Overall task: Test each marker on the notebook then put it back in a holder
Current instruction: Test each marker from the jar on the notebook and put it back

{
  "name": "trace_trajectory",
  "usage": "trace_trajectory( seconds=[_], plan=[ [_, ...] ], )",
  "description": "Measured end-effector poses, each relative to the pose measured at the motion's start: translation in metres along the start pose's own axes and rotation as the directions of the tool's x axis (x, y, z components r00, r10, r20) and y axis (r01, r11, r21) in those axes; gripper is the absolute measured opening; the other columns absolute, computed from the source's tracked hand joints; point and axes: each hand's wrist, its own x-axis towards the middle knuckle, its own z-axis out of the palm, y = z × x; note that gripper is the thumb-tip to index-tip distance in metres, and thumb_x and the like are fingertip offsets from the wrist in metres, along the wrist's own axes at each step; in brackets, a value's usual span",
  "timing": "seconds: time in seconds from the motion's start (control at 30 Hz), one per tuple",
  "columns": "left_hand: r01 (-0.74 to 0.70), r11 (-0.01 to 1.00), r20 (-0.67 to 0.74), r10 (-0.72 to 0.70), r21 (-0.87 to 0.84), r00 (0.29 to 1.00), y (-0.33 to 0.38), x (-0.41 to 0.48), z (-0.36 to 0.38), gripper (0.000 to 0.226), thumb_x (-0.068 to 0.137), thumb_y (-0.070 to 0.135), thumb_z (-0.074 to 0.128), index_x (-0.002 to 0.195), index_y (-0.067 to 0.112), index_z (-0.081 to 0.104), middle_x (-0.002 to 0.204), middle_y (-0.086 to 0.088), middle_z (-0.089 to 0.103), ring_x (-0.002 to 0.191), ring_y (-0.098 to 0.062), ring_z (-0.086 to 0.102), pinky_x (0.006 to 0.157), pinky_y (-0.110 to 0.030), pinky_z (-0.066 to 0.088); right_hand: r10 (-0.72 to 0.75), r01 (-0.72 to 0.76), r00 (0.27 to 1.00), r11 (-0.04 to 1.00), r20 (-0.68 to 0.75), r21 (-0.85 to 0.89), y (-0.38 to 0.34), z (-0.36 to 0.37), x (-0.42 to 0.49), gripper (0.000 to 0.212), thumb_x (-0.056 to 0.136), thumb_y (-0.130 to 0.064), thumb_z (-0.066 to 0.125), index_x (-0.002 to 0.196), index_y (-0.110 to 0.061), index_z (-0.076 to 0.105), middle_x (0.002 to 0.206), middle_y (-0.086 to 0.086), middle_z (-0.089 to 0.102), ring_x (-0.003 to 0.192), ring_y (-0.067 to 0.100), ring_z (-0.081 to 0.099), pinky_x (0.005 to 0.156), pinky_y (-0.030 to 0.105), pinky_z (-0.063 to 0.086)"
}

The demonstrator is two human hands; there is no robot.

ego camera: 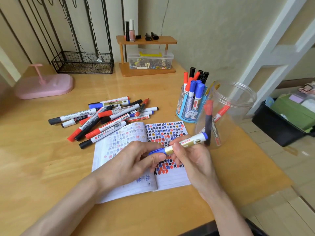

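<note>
Both hands meet above the open notebook (170, 182). The right hand (192, 160) is curled round the barrel of one blue whiteboard marker (190, 141), which tilts up to the right, while the left hand (134, 160) pinches its blue cap (157, 151). A loose pile of markers (105, 118), too overlapped to count, lies on the desk (51, 167) behind the notebook. One blue holder (183, 114) is packed with red, blue and black markers. One clear jar (238, 97) holds at least two red-capped markers.

A pink stand (51, 87), wire basket (81, 70) and wooden shelf (167, 42) (nail polish (131, 34) on top) sit at the back.
</note>
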Motion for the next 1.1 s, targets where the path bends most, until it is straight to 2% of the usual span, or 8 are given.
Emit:
trace_trajectory(
  seconds=[0.13, 0.23, 0.3, 0.47, 0.63, 0.73, 0.93, 1.1],
  plan=[
    [-0.010, 1.000, -0.091, 0.010, 0.009, 0.996, -0.002, 0.000, 0.005, 0.026, 0.103, 0.041, 0.059, 0.084, 0.026, 0.066, 0.063, 0.001, 0.057, 0.053, -0.012, 0.040, 0.052, -0.026, 0.034, 0.007, -0.003, 0.998, 0.998, -0.068, 0.064, -0.003, 0.008, 0.001, 0.021, 0.095, -0.026, 0.070, 0.097, -0.005, 0.070, 0.067, 0.002, 0.065, 0.062, 0.011, 0.059, 0.060, 0.020, 0.048],
    [-0.049, 0.954, -0.221, 0.118, 0.296, 0.968, -0.005, -0.002, 0.014, 0.020, 0.104, 0.045, 0.059, 0.099, 0.029, 0.069, 0.071, 0.006, 0.061, 0.060, -0.014, 0.050, 0.058, -0.024, 0.041, 0.042, -0.027, 0.985, 0.995, -0.167, 0.091, -0.003, 0.017, -0.001, 0.028, 0.089, -0.031, 0.075, 0.087, -0.004, 0.070, 0.060, 0.003, 0.061, 0.053, 0.010, 0.053, 0.055, 0.021, 0.044],
    [-0.067, 0.898, -0.214, 0.175, 0.436, 0.961, -0.004, -0.004, 0.016, 0.026, 0.108, 0.048, 0.050, 0.099, 0.027, 0.064, 0.076, 0.009, 0.060, 0.067, -0.014, 0.053, 0.063, -0.028, 0.044, 0.070, -0.065, 0.976, 0.997, -0.205, 0.032, -0.001, 0.018, -0.001, 0.041, 0.088, -0.039, 0.073, 0.068, -0.004, 0.065, 0.055, 0.006, 0.057, 0.051, 0.013, 0.050, 0.055, 0.026, 0.043],
    [-0.100, 0.951, -0.124, 0.141, 0.294, 0.982, -0.001, -0.003, 0.014, 0.028, 0.109, 0.043, 0.048, 0.092, 0.024, 0.060, 0.068, 0.005, 0.054, 0.063, -0.017, 0.050, 0.060, -0.025, 0.040, 0.082, -0.077, 0.984, 0.996, -0.156, 0.035, 0.002, 0.010, -0.004, 0.040, 0.096, -0.034, 0.069, 0.072, -0.002, 0.066, 0.061, 0.010, 0.058, 0.057, 0.014, 0.052, 0.057, 0.023, 0.043],
    [-0.044, 0.995, -0.053, 0.049, 0.093, 0.997, 0.000, -0.004, 0.004, 0.031, 0.107, 0.040, 0.053, 0.094, 0.018, 0.069, 0.061, 0.006, 0.044, 0.054, -0.012, 0.036, 0.052, -0.021, 0.029, 0.044, -0.043, 0.997, 0.999, -0.069, 0.024, 0.001, 0.009, -0.005, 0.015, 0.095, -0.032, 0.070, 0.083, -0.023, 0.073, 0.064, 0.007, 0.060, 0.060, 0.013, 0.054, 0.058, 0.022, 0.046],
    [-0.061, 0.981, -0.111, 0.082, 0.185, 0.990, -0.003, -0.004, 0.010, 0.025, 0.106, 0.043, 0.055, 0.092, 0.024, 0.065, 0.062, 0.005, 0.050, 0.055, -0.014, 0.042, 0.054, -0.019, 0.032, 0.068, -0.063, 0.993, 0.997, -0.099, 0.049, -0.002, 0.013, -0.003, 0.011, 0.091, -0.033, 0.072, 0.082, -0.026, 0.075, 0.061, 0.006, 0.058, 0.055, 0.012, 0.052, 0.053, 0.021, 0.043],
    [-0.101, 0.899, -0.117, 0.166, 0.426, 0.979, -0.004, -0.007, 0.021, 0.030, 0.109, 0.052, 0.043, 0.098, 0.027, 0.056, 0.076, 0.015, 0.051, 0.067, -0.009, 0.046, 0.062, -0.024, 0.039, 0.145, -0.135, 0.978, 0.988, -0.148, 0.076, 0.001, 0.015, -0.003, 0.039, 0.090, -0.036, 0.071, 0.062, -0.014, 0.056, 0.051, 0.008, 0.043, 0.044, 0.013, 0.037, 0.044, 0.020, 0.031],
    [-0.068, 0.988, -0.030, 0.073, 0.142, 0.997, 0.002, -0.007, 0.013, 0.030, 0.109, 0.040, 0.049, 0.095, 0.018, 0.063, 0.065, 0.006, 0.049, 0.058, -0.014, 0.043, 0.056, -0.021, 0.032, 0.092, -0.087, 0.992, 0.995, -0.089, 0.054, 0.000, 0.010, -0.005, 0.047, 0.098, -0.033, 0.068, 0.065, -0.009, 0.045, 0.053, 0.003, 0.034, 0.049, 0.014, 0.030, 0.046, 0.021, 0.027]
  ],
)
